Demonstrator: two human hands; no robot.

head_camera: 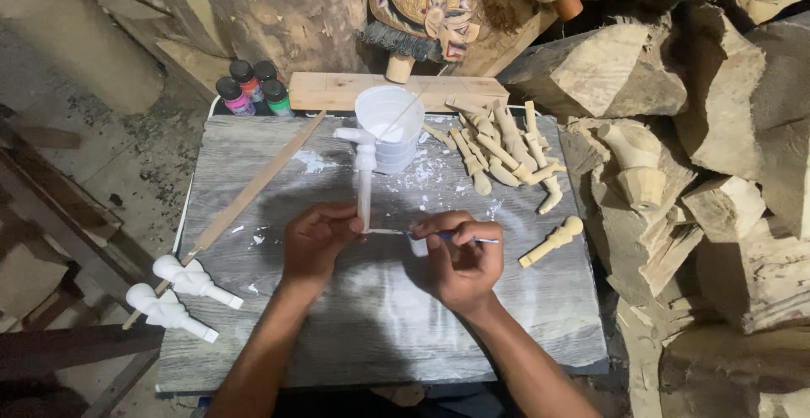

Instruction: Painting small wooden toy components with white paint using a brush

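My left hand (316, 239) grips the lower end of a white-painted wooden puppet arm (363, 169) and holds it upright over the grey board (380, 317). My right hand (462, 258) holds a thin paintbrush (396, 232) whose tip touches the piece just below my left fingers. A stack of white plastic cups (388, 127) with white paint stands right behind the piece. Two more white-painted pieces (181, 291) lie at the board's left edge. A pile of bare wooden pieces (502, 152) lies at the back right, and one bare piece (553, 241) lies alone to the right of my right hand.
Several small paint bottles (251, 87) stand at the back left beside a flat wooden block (337, 91). A long wooden stick (253, 186) lies diagonally across the board's left side. Rough wood blocks (717, 173) are heaped to the right. A painted puppet figure (426, 5) stands behind.
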